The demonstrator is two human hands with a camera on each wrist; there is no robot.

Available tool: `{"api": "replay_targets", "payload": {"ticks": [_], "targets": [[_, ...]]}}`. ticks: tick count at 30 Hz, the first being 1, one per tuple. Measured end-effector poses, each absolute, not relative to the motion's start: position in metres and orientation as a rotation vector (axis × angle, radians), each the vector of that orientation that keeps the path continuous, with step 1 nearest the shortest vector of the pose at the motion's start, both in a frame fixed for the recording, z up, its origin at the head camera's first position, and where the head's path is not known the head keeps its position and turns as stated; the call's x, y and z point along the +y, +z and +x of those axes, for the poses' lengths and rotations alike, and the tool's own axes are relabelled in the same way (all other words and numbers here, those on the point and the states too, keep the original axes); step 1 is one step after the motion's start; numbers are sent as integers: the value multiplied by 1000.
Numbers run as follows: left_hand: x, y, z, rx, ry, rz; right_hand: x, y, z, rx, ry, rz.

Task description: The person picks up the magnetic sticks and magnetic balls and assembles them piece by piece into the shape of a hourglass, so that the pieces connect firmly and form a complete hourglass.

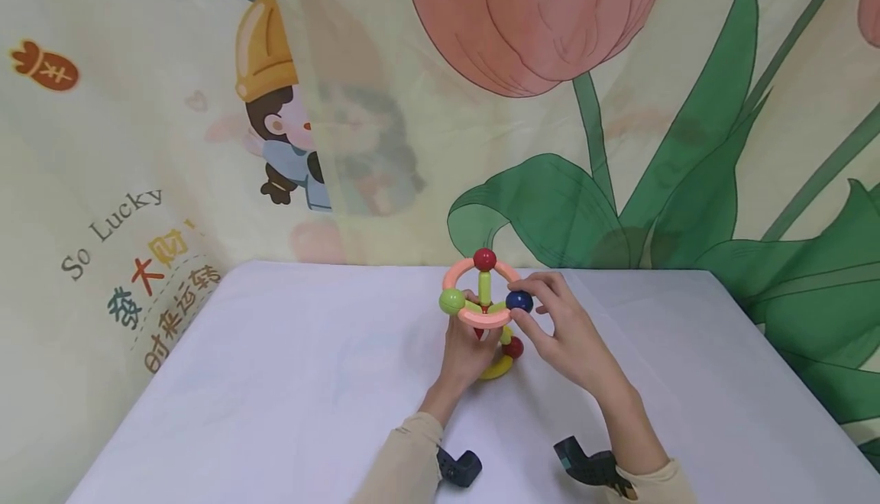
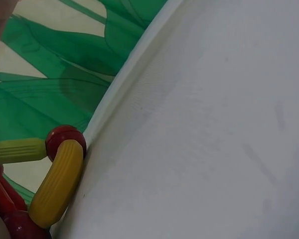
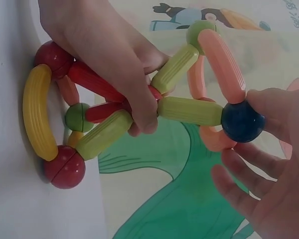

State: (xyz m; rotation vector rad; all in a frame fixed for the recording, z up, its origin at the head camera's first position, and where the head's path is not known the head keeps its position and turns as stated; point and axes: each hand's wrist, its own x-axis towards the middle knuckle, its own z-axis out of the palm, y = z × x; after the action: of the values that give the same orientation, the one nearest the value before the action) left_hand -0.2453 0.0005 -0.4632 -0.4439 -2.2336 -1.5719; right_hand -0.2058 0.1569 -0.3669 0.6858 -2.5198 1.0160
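A construction of magnetic rods and balls stands on the table, two rings of curved rods joined by straight rods. My left hand (image 1: 467,351) grips its narrow middle, around the red rods (image 3: 97,82) and green rods (image 3: 189,110). My right hand (image 1: 574,347) pinches the blue ball (image 3: 242,122) on the upper ring between thumb and fingers. Pink curved rods (image 1: 490,320) link that ball with a green ball (image 1: 452,301) and a red ball (image 1: 484,260). Below, a yellow curved rod (image 3: 38,112) and red balls (image 3: 65,167) form the base; the left hand hides the central joint.
The white-covered table (image 1: 275,382) spreads around the construction. A printed cloth (image 1: 371,107) with flowers and a cartoon figure hangs behind it. Dark wrist-camera mounts (image 1: 459,468) sit at both wrists.
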Motion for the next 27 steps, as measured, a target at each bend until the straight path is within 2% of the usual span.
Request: {"api": "replay_targets", "payload": {"ticks": [16,21,27], "targets": [[-17,-460,-257,-2262,-1609,-421,149,-369,-216,-2491,1025,728],[-40,-456,-255,-2466,-1583,-473,152,-368,-220,-2535,1076,728],[-85,-449,-244,-2797,-1158,-549,175,-371,-231,-2549,1111,661]]}}
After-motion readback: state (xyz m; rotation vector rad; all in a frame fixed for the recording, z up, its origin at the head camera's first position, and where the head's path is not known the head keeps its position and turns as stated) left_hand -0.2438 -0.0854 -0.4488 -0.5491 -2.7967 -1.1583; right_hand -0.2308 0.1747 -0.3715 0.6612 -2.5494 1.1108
